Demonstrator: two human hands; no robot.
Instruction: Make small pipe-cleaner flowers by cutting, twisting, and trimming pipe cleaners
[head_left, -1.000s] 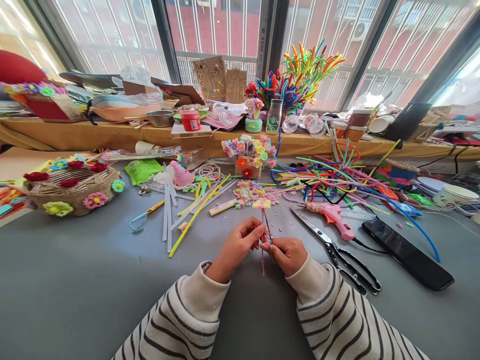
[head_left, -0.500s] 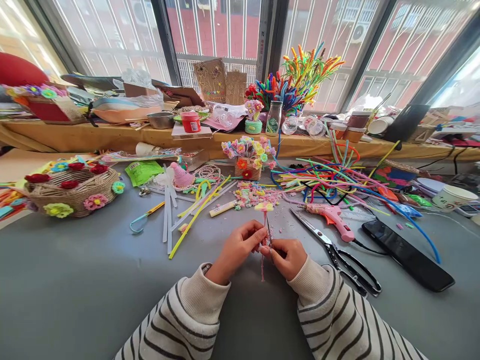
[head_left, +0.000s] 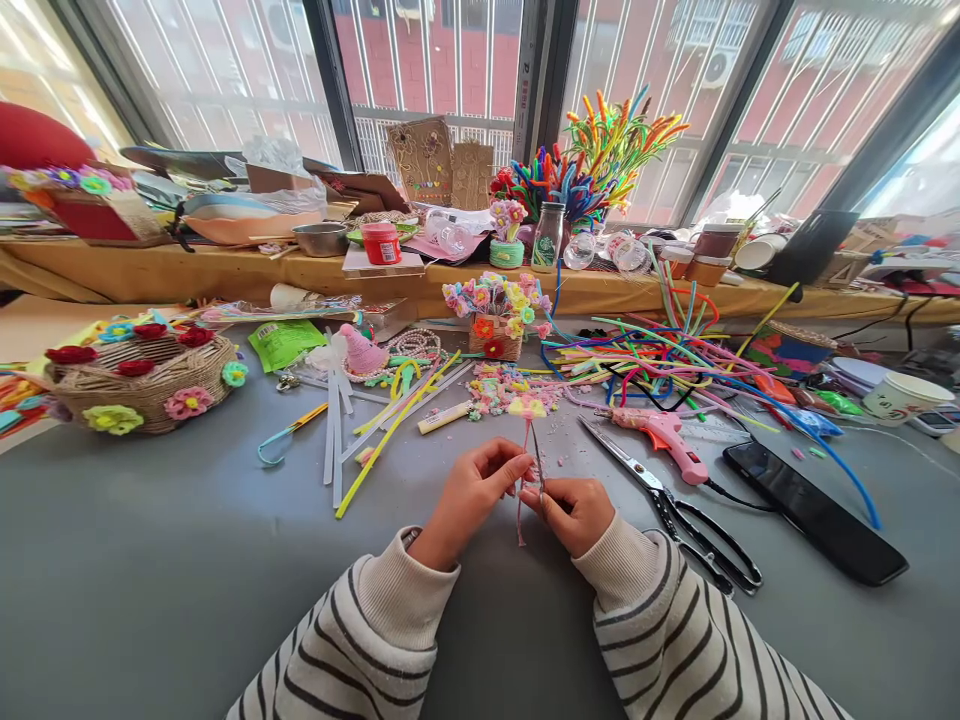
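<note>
My left hand (head_left: 471, 495) and my right hand (head_left: 574, 512) meet low in the middle of the grey table (head_left: 150, 560). Both pinch a small pipe-cleaner flower (head_left: 526, 408) with a yellow and pink head and a thin stem. A loose pink pipe-cleaner end (head_left: 519, 520) hangs down between the hands. Both wrists wear striped sleeves with beige cuffs.
Scissors (head_left: 667, 500), a pink glue gun (head_left: 664, 432) and a black phone (head_left: 814, 510) lie to the right. A tangle of coloured pipe cleaners (head_left: 660, 360) is behind them. A flower-decorated rope basket (head_left: 142, 380) is on the left; small flower pots (head_left: 496, 305) stand behind.
The hands stay together on the flower stem. The hanging pink end has swung slightly left and risen a little; the fingers have shifted slightly.
</note>
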